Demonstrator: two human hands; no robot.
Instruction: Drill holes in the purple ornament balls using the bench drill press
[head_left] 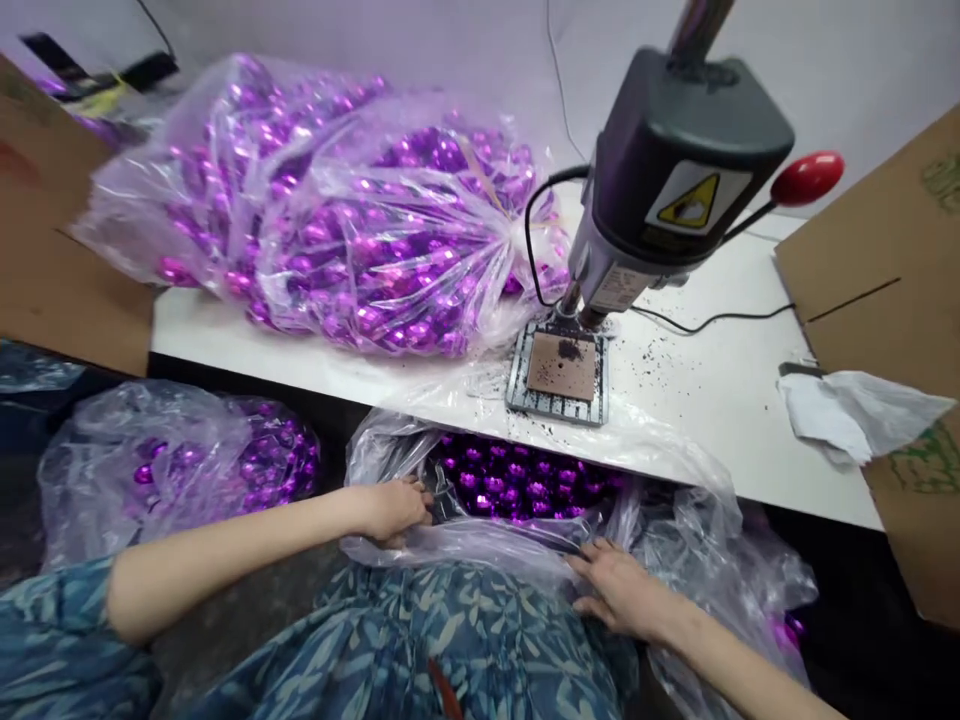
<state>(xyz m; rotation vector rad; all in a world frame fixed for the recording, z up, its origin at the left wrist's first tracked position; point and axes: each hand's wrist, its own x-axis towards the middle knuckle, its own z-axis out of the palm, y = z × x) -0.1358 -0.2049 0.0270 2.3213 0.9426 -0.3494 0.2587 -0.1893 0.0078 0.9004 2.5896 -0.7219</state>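
An open clear plastic bag (pixel 487 540) full of shiny purple faceted balls (pixel 517 480) sits at my lap, under the front edge of the table. My left hand (pixel 397 508) grips its rim on the left, fingers curled over the plastic. On the right side, my right hand (pixel 619 590) pinches the same rim between thumb and fingers. Just beyond the bag stands a small drill press (pixel 660 190). Its slotted metal base (pixel 555 411) carries a brown square board (pixel 547 370) with a hole and dark shavings on it.
A large tied bag of purple balls (pixel 375 240) covers the table's left side. Another bag (pixel 187 460) lies below left. Cardboard boxes (pixel 60 230) flank the white table (pixel 705 390). Crumpled white paper (pixel 832 415) lies at the right, and a black cable (pixel 720 318) crosses the tabletop.
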